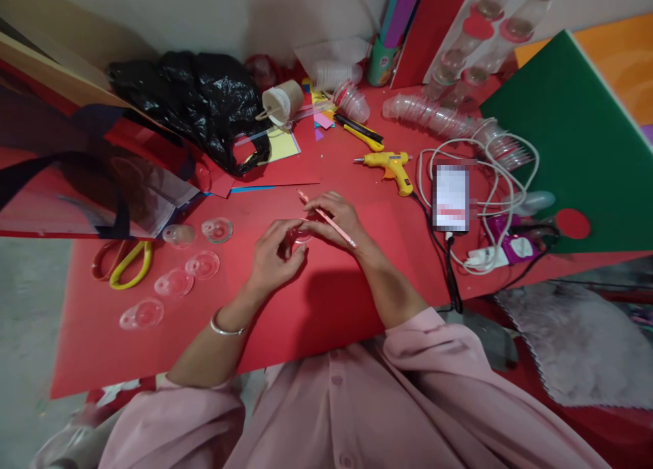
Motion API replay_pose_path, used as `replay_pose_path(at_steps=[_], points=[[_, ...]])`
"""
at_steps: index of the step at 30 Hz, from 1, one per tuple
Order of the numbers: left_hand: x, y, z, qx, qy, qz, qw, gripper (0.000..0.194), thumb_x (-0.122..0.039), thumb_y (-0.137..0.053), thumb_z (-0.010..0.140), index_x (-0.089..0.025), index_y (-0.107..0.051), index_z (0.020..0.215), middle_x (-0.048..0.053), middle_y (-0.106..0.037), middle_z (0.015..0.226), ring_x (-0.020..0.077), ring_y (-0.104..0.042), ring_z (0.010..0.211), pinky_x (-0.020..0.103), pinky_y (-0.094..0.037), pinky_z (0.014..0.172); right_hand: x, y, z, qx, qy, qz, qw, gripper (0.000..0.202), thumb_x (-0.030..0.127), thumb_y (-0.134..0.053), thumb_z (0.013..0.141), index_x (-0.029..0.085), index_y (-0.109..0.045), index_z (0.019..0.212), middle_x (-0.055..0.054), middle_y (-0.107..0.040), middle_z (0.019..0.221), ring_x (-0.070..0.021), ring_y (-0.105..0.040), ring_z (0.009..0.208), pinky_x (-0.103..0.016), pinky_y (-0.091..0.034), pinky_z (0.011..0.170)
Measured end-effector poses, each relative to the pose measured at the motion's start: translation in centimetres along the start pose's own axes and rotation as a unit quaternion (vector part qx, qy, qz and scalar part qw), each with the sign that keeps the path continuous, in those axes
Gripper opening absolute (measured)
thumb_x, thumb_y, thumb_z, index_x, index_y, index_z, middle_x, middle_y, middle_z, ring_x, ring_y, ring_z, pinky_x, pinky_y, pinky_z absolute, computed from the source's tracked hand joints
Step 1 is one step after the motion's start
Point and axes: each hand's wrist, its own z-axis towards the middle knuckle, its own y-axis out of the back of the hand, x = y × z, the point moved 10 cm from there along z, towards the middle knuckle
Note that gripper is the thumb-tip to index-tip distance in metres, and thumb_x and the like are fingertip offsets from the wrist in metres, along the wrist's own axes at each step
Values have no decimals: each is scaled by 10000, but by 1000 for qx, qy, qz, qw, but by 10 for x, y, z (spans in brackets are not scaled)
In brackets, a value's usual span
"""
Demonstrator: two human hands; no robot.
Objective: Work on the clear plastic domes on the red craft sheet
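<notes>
Both hands rest near the middle of the red table, around a small clear plastic lid [302, 232] lying on the red sheet. My left hand [276, 255] has its thumb and fingers curled at the lid's left side, holding it. A pink pencil [334, 225] slants across my right hand [334, 219], held between its fingers, with the tip up and to the left. The right fingertips touch the lid from the other side. Several more clear lids [174, 283] lie to the left of my left hand.
A yellow glue gun [390, 168], box cutter [360, 132] and phone [451, 198] lie ahead and right, near looped cables [423, 177]. Yellow-handled scissors [131, 265] lie left. Behind are a black bag [198, 95], twine roll [283, 102], stacked plastic cups [449, 119] and a green board [566, 156].
</notes>
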Motion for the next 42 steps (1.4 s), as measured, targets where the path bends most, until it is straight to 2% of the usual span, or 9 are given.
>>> replay_pose_path(at_steps=[5,9,11,15,20,25,34,38,42], points=[[-2,1,1,0,-6,36,999,354,-294,-643,923,-223,-708,1264,70,-769,1087,158,-665,757,315,-583,729,-5,6,-4,-24,-67,59,996,352,532,-926,811,276,-792,1012,-33,-770,966,-207,-708,887,-368,-567,863],[-9,-1,-2,3,-44,44,998,303,-256,-618,955,-245,-744,1231,93,-785,1217,227,-767,1086,382,-639,949,-14,15,-8,-89,-134,152,975,389,578,-838,877,259,-772,1091,-1,-746,913,-148,-682,773,-302,-574,751],[-12,-2,-4,-1,-62,65,996,293,-233,-606,979,-261,-765,1223,85,-791,1249,224,-775,1155,368,-644,977,-19,19,-9,-117,-159,183,963,409,597,-793,915,258,-769,1143,0,-751,916,-137,-686,769,-286,-583,742],[-12,-3,-8,-11,-70,133,989,302,-223,-608,993,-282,-795,1223,76,-800,1283,211,-809,1078,324,-666,873,-29,20,-9,-134,-195,219,946,480,675,-729,941,260,-775,1177,-2,-755,889,-132,-701,779,-265,-605,725],[-12,-6,-11,-12,-73,168,983,333,-224,-609,992,-289,-800,1256,70,-803,1306,216,-810,1099,314,-672,863,-33,21,-9,-134,-206,204,948,482,677,-754,924,258,-787,1162,2,-766,889,-123,-701,765,-259,-610,719],[-13,-9,-14,-3,-58,198,978,378,-211,-643,980,-297,-778,1323,81,-789,1356,250,-817,1082,314,-657,728,-38,19,-11,-143,-201,215,945,487,688,-714,957,264,-768,1191,1,-774,899,-110,-685,703,-244,-582,662],[-16,-15,-19,30,-47,231,971,475,-265,-621,997,-303,-685,1467,77,-731,1473,229,-800,757,348,-569,537,-50,38,-27,-261,-204,174,928,504,712,-607,1021,223,-722,974,25,-682,730,-103,-637,610,-220,-525,603],[-16,-17,-21,34,-49,208,976,504,-234,-597,1002,-282,-650,1501,88,-712,1501,229,-810,802,339,-574,563,-44,44,-36,-287,-216,161,919,532,732,-586,1022,219,-710,961,26,-671,697,-108,-617,578,-227,-510,581],[-12,-22,-22,66,-26,224,972,526,-222,-597,995,-246,-642,1518,122,-680,1538,233,-805,794,330,-565,560,-12,54,-33,-212,-228,111,944,463,673,-645,1021,224,-756,999,-12,-737,781,-125,-639,619,-238,-498,560]])
